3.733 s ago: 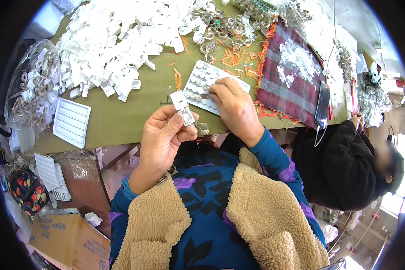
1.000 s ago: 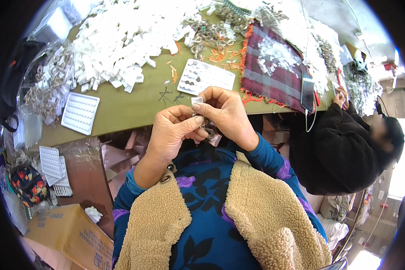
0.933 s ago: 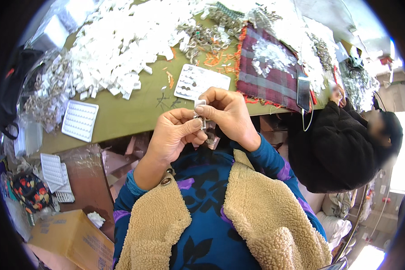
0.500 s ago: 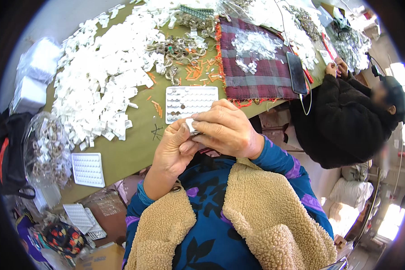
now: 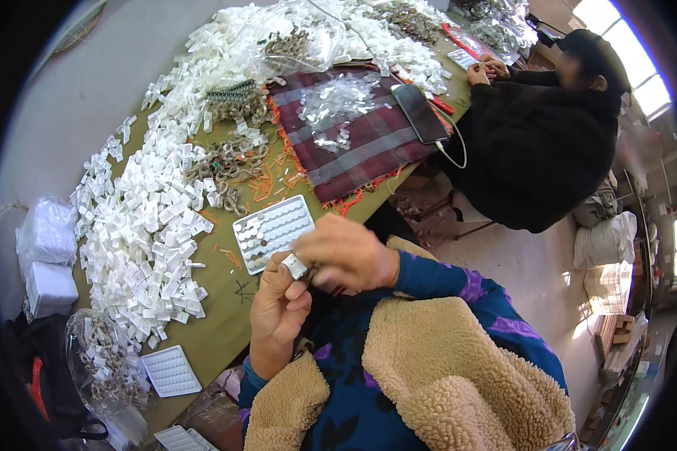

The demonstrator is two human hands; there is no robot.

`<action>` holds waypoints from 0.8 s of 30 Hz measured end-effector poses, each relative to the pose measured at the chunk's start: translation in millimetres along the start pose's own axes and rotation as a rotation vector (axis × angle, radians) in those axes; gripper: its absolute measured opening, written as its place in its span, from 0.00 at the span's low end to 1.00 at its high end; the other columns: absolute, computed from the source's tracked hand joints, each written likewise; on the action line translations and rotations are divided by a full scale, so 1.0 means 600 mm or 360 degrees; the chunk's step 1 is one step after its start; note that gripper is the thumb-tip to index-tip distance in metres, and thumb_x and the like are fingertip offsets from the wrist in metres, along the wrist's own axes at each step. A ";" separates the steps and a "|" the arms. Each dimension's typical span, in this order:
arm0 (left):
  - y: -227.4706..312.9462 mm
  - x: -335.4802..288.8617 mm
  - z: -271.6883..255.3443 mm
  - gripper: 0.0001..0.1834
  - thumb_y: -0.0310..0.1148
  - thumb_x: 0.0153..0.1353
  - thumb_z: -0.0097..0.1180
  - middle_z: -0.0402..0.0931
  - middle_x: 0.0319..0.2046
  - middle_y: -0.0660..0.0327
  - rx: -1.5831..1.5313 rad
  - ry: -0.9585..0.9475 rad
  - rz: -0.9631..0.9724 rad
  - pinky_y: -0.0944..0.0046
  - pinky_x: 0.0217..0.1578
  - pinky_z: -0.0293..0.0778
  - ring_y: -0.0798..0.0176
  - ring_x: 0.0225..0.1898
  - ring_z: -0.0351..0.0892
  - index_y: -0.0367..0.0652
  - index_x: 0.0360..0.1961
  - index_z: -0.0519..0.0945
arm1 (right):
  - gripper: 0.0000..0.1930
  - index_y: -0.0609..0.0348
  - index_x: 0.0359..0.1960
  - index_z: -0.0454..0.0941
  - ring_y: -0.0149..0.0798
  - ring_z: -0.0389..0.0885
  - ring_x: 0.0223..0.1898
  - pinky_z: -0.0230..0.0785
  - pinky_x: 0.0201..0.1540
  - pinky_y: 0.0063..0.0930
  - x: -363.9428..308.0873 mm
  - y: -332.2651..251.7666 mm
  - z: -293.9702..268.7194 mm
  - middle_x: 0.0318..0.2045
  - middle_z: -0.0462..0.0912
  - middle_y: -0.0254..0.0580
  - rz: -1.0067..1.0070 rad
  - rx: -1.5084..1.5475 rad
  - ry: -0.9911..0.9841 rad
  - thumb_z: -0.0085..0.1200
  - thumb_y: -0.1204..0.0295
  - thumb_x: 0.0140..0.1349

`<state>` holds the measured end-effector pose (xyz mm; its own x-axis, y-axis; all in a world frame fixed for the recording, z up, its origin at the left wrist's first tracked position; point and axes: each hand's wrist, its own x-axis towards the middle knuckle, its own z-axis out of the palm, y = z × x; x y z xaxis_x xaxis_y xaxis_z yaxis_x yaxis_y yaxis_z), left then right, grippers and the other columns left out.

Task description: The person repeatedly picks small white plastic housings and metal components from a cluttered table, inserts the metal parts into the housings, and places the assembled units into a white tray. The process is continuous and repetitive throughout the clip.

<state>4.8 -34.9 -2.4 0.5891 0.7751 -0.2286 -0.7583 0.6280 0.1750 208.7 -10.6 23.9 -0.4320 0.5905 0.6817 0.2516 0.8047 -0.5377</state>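
Note:
My left hand [image 5: 272, 317] pinches a small white plastic piece [image 5: 294, 266] between thumb and fingers, with its face turned upward. Close beside it is my right hand [image 5: 347, 252], its fingers curled and smeared by motion. Whether those fingers touch the piece or hold anything cannot be made out. Just beyond both hands lies a white tray [image 5: 297, 213] with rows of round wells; small white and dark discs sit in its left part. A large heap of white plastic pieces [image 5: 139, 252] covers the table to the left.
A plaid cloth [image 5: 342, 169] bears small clear pieces [image 5: 338, 105] and a phone [image 5: 419, 113] on a cable. Orange strips [image 5: 262, 186] and tangled cords [image 5: 229, 161] lie nearby. Another tray [image 5: 171, 370] and a filled bag [image 5: 101, 361] are at left. A co-worker [image 5: 534, 143] sits at right.
The whole view has turned, so the table appears tilted. My right fingers have shifted from gripping the white piece to a blurred position beside it; my left hand still holds it.

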 end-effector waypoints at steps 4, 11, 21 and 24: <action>-0.028 0.000 -0.010 0.12 0.29 0.68 0.54 0.78 0.41 0.50 0.0105 -0.0187 0.0075 0.77 0.19 0.63 0.75 0.21 0.69 0.39 0.50 0.74 | 0.07 0.66 0.38 0.80 0.33 0.79 0.32 0.72 0.33 0.27 -0.018 0.094 -0.065 0.31 0.81 0.43 0.0936 -0.0236 0.0592 0.58 0.81 0.58; -0.066 0.010 0.010 0.14 0.37 0.66 0.59 0.74 0.36 0.55 0.0417 0.0006 0.0207 0.78 0.17 0.59 0.77 0.18 0.65 0.39 0.44 0.72 | 0.06 0.64 0.34 0.82 0.46 0.82 0.33 0.72 0.37 0.32 -0.026 0.248 -0.152 0.31 0.82 0.47 0.0911 -0.0571 0.0501 0.60 0.80 0.54; -0.096 0.063 0.051 0.14 0.35 0.63 0.63 0.81 0.33 0.47 0.0540 0.0214 0.0346 0.75 0.17 0.68 0.70 0.17 0.73 0.35 0.42 0.75 | 0.10 0.59 0.37 0.82 0.55 0.78 0.40 0.72 0.43 0.42 0.006 0.283 -0.159 0.39 0.76 0.49 0.0735 -0.0631 0.0064 0.50 0.80 0.56; -0.103 0.091 0.051 0.13 0.33 0.63 0.63 0.82 0.33 0.46 0.0555 0.0284 0.0305 0.74 0.19 0.70 0.69 0.17 0.73 0.35 0.42 0.76 | 0.10 0.64 0.36 0.79 0.52 0.78 0.39 0.72 0.42 0.38 -0.018 0.275 -0.180 0.37 0.76 0.49 0.0755 -0.0580 0.0163 0.47 0.85 0.57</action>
<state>92.3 -29.4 3.7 0.3663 0.8749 -0.3169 -0.6917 0.4838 0.5362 348.3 122.4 -18.5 -0.1191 0.8783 0.4631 0.6845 0.4105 -0.6024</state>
